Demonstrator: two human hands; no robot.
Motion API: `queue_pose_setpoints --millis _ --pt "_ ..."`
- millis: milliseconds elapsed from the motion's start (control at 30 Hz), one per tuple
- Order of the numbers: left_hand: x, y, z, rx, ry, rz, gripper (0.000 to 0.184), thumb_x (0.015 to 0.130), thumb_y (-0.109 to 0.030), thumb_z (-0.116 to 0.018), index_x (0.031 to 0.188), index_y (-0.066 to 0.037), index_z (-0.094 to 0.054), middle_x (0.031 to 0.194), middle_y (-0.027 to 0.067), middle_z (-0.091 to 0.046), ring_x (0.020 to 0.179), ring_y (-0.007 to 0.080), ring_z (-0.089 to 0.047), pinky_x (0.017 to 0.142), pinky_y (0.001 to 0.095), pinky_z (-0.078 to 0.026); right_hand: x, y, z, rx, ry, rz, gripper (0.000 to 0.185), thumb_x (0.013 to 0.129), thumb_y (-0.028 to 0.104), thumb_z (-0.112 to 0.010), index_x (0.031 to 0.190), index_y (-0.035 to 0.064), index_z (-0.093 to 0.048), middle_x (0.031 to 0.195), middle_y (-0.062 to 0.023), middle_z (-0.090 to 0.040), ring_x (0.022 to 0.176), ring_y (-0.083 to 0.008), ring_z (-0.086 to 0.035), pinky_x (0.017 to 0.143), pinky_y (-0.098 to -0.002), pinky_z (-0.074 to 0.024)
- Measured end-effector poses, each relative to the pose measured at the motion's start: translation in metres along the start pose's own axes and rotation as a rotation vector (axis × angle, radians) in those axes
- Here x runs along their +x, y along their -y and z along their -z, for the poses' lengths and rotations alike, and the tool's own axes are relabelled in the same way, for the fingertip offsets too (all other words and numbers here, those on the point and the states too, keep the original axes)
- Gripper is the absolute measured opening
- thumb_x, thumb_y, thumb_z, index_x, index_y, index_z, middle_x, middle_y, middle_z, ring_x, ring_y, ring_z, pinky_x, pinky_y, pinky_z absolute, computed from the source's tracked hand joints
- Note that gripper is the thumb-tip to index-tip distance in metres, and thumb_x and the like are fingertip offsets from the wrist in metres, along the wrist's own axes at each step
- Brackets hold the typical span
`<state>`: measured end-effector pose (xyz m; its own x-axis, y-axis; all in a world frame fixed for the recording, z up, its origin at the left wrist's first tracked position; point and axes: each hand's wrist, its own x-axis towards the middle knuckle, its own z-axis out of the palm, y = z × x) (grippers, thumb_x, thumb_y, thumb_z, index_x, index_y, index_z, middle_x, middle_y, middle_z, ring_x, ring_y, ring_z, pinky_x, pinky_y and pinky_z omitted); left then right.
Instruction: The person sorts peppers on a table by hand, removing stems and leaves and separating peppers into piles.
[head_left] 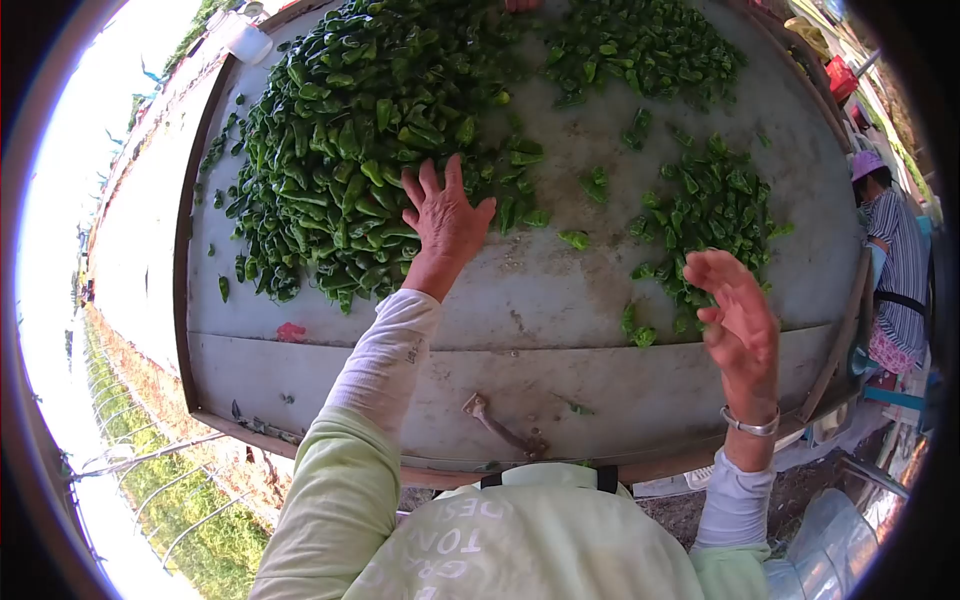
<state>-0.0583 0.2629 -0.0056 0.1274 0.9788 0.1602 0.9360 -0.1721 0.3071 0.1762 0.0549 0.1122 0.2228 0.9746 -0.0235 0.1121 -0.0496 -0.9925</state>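
Note:
A big heap of green peppers [335, 150] covers the left half of the grey table [590, 400]. My left hand [447, 220] rests with spread fingers at the heap's near right edge, its fingertips touching peppers. Over the near side of a smaller group of green peppers [715, 205] hovers my right hand [738, 320], slightly blurred. Its fingers are bent and its thumb stands apart, with nothing visible between them. A few single peppers [574, 239] lie between the two groups.
Another group of peppers [645, 50] is spread at the far right. Fingers of another person [522, 5] show at the far edge. A person in a striped top [893, 260] sits at the right. A brown stalk-like piece [495, 425] lies near the front edge, and a white container [248, 42] stands far left.

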Motion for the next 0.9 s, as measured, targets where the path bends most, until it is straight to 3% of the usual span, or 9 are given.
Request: queue_pose_setpoints --millis 33,100,200,367,433,533,667,800,900 --pt "0.004 -0.003 -0.007 -0.034 0.064 0.038 0.072 0.067 -0.025 -0.073 0.131 -0.016 -0.041 0.139 0.0165 -0.026 0.129 0.0422 -0.018 0.093 0.0592 -0.033 0.005 -0.038 0.002 -0.386 -0.121 -0.054 0.062 0.077 0.027 -0.068 0.130 0.0055 -0.044 0.127 -0.0133 -0.048 0.116 -0.0230 -0.047 0.090 -0.0362 -0.0391" --pt "0.000 -0.016 -0.017 -0.071 0.131 0.079 0.072 0.067 -0.026 -0.074 0.131 -0.017 -0.041 0.140 0.0165 -0.024 0.130 0.0434 -0.016 0.092 0.0606 -0.032 0.005 -0.137 0.026 -0.777 -0.303 0.095 0.057 0.080 0.026 -0.064 0.129 0.0079 -0.044 0.130 -0.0145 -0.045 0.120 -0.0300 -0.043 0.095 -0.0405 -0.0371" --pt "-0.048 -0.040 -0.025 -0.145 0.279 -0.270 0.065 0.069 -0.024 -0.072 0.128 -0.018 -0.045 0.140 0.0156 -0.025 0.133 0.0414 -0.015 0.093 0.0589 -0.034 0.000 -0.213 0.047 -1.010 -0.534 -0.080 0.052 0.081 0.026 -0.062 0.129 0.0120 -0.045 0.135 -0.0157 -0.039 0.124 -0.0330 -0.037 0.098 -0.0454 -0.0349" --pt "-0.080 -0.035 -0.039 -0.457 0.432 -0.638 0.053 0.072 -0.018 -0.068 0.122 -0.017 -0.051 0.132 0.0133 -0.040 0.129 0.0407 -0.028 0.095 0.0537 -0.037 0.005 -0.249 0.053 -1.161 -0.624 -0.269 0.048 0.084 0.031 -0.055 0.129 0.0156 -0.044 0.137 -0.0109 -0.037 0.125 -0.0314 -0.035 0.095 -0.0483 -0.0361" --pt "-0.058 -0.028 -0.035 -0.435 0.076 -0.601 0.048 0.073 -0.016 -0.067 0.119 -0.016 -0.053 0.124 0.0120 -0.048 0.123 0.0417 -0.037 0.095 0.0514 -0.037 0.005 -0.249 0.049 -1.212 -0.631 -0.293 0.047 0.085 0.033 -0.052 0.128 0.0168 -0.045 0.137 -0.0086 -0.038 0.125 -0.0307 -0.036 0.094 -0.0498 -0.0362" --pt "-0.004 -0.031 -0.030 -0.218 -0.007 -0.282 0.056 0.072 -0.021 -0.069 0.124 -0.012 -0.048 0.132 0.0129 -0.039 0.128 0.0399 -0.027 0.095 0.0552 -0.033 0.009 -0.247 0.045 -1.213 -0.665 -0.306 0.047 0.085 0.035 -0.049 0.128 0.0176 -0.044 0.137 -0.0046 -0.039 0.125 -0.0295 -0.035 0.092 -0.0527 -0.0361" --pt "0.031 -0.044 -0.044 -0.087 0.059 -0.078 0.060 0.073 -0.027 -0.069 0.126 -0.014 -0.046 0.136 0.0124 -0.034 0.131 0.0392 -0.020 0.096 0.0582 -0.030 0.006 -0.249 0.045 -1.239 -0.682 -0.273 0.047 0.084 0.035 -0.049 0.128 0.0179 -0.044 0.136 -0.0040 -0.039 0.126 -0.0285 -0.034 0.092 -0.0537 -0.0357" --pt "-0.001 -0.071 -0.056 -0.118 0.333 -0.489 0.057 0.073 -0.029 -0.068 0.125 -0.019 -0.048 0.136 0.0100 -0.034 0.133 0.0372 -0.018 0.095 0.0585 -0.030 0.004 -0.245 0.045 -1.241 -0.676 -0.311 0.047 0.085 0.035 -0.050 0.128 0.0182 -0.045 0.137 -0.0033 -0.039 0.127 -0.0277 -0.034 0.093 -0.0536 -0.0345" --pt "-0.047 -0.076 -0.060 -0.206 0.363 -0.688 0.052 0.073 -0.022 -0.069 0.121 -0.019 -0.050 0.131 0.0079 -0.041 0.131 0.0347 -0.026 0.094 0.0545 -0.033 0.008 -0.244 0.042 -1.228 -0.672 -0.328 0.047 0.085 0.034 -0.050 0.128 0.0179 -0.045 0.137 -0.0031 -0.038 0.127 -0.0271 -0.033 0.094 -0.0534 -0.0340"
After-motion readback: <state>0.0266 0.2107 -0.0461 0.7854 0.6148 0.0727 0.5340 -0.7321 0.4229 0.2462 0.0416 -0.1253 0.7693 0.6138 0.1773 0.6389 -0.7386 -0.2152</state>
